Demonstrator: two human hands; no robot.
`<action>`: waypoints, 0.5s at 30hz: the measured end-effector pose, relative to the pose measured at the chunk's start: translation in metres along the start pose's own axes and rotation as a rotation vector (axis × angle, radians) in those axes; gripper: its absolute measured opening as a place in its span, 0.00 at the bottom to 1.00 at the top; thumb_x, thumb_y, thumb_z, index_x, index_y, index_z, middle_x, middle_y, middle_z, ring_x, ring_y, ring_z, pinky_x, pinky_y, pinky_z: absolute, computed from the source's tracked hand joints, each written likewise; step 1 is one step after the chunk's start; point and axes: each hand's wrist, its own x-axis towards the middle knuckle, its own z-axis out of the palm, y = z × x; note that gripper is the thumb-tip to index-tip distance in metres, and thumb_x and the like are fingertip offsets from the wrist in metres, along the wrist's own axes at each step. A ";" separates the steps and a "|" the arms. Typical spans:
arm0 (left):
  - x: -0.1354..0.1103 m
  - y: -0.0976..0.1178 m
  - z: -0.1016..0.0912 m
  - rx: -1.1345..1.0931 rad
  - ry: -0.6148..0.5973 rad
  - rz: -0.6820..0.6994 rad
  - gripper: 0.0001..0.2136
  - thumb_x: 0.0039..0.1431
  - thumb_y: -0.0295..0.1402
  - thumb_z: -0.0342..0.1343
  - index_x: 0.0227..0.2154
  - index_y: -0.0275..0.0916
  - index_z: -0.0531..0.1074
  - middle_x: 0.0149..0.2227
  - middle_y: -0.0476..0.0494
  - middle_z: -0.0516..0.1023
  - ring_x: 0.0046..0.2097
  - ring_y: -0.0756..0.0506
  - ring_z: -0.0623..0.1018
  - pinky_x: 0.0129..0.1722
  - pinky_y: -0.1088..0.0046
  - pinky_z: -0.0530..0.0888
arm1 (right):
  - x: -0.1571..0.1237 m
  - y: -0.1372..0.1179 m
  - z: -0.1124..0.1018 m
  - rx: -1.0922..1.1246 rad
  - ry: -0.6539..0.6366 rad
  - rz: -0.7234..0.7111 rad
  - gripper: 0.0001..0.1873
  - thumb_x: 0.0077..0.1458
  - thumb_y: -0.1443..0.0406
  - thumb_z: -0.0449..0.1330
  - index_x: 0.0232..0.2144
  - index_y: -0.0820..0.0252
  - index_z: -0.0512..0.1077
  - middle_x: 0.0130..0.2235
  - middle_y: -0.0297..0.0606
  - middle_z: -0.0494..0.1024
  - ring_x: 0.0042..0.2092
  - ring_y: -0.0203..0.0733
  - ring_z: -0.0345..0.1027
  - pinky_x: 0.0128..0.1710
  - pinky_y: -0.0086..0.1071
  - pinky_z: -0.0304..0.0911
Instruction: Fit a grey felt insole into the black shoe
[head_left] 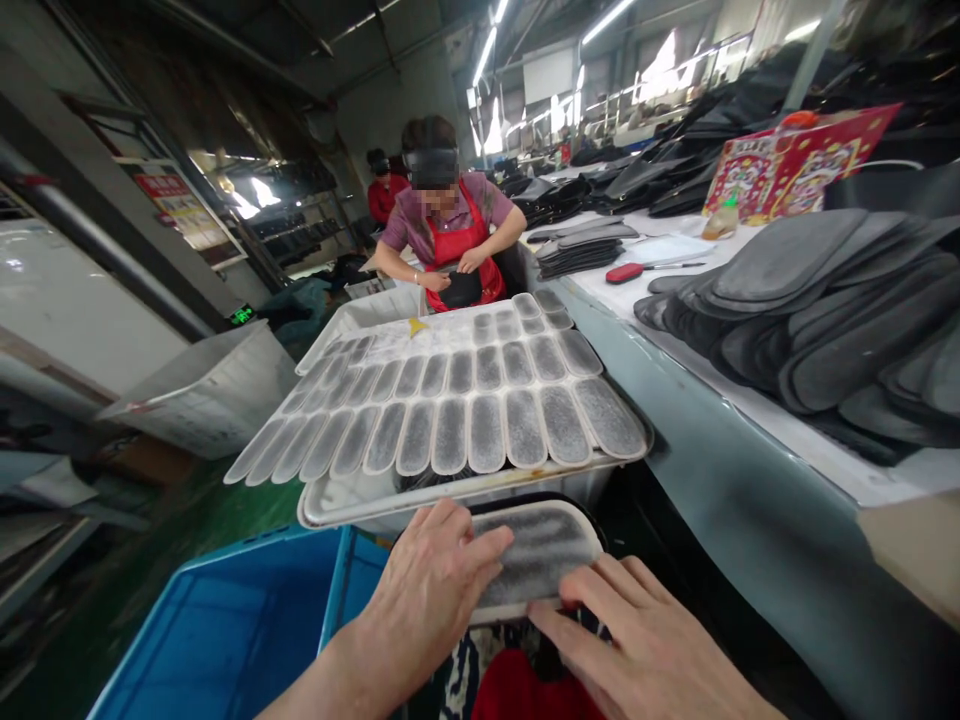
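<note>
Close to my body, a grey rounded-end panel [541, 548] with a pale border is held between both hands, and a dark edge shows behind its far side. My left hand [442, 560] grips its left end, with fingers bent over the top face. At the near right edge, my right hand [619, 610] has its fingers curled on the panel's border. The undersides of both hands are hidden. Just beyond, similar grey panels [487, 435] with pale borders lie in overlapping rows on a white board [442, 340], which rests over a white tub [352, 497].
A blue crate [225, 625] stands at lower left. On the right, a worktable [697, 450] carries stacked black pieces [847, 310], a red-handled tool [625, 272] and a small bottle [722, 218]. Across the board, a co-worker in a red apron [469, 235] holds a black piece [460, 290].
</note>
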 end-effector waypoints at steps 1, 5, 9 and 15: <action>0.000 0.000 0.000 0.001 0.006 -0.006 0.14 0.65 0.28 0.52 0.51 0.48 0.68 0.38 0.46 0.72 0.42 0.42 0.71 0.42 0.59 0.72 | 0.001 -0.002 0.005 -0.010 0.035 -0.007 0.23 0.69 0.59 0.39 0.40 0.54 0.74 0.33 0.36 0.73 0.34 0.41 0.66 0.31 0.35 0.57; 0.001 0.003 0.002 -0.004 0.036 -0.035 0.15 0.62 0.35 0.57 0.51 0.50 0.68 0.38 0.47 0.72 0.42 0.41 0.71 0.41 0.57 0.72 | -0.001 -0.010 0.018 -0.015 0.075 0.001 0.23 0.69 0.65 0.39 0.32 0.57 0.72 0.30 0.34 0.72 0.31 0.39 0.64 0.30 0.35 0.54; 0.003 0.004 0.005 -0.003 0.061 -0.037 0.16 0.61 0.36 0.58 0.51 0.51 0.68 0.38 0.47 0.73 0.42 0.40 0.72 0.42 0.55 0.71 | -0.004 -0.014 0.021 -0.085 0.075 0.047 0.21 0.66 0.69 0.40 0.30 0.57 0.70 0.28 0.33 0.72 0.28 0.39 0.64 0.29 0.36 0.53; 0.003 0.004 0.009 -0.022 0.113 -0.033 0.16 0.59 0.32 0.58 0.50 0.52 0.69 0.37 0.47 0.71 0.41 0.40 0.71 0.39 0.56 0.73 | -0.006 -0.017 0.029 -0.106 0.102 0.064 0.18 0.66 0.70 0.42 0.31 0.57 0.69 0.26 0.32 0.71 0.26 0.38 0.65 0.27 0.34 0.55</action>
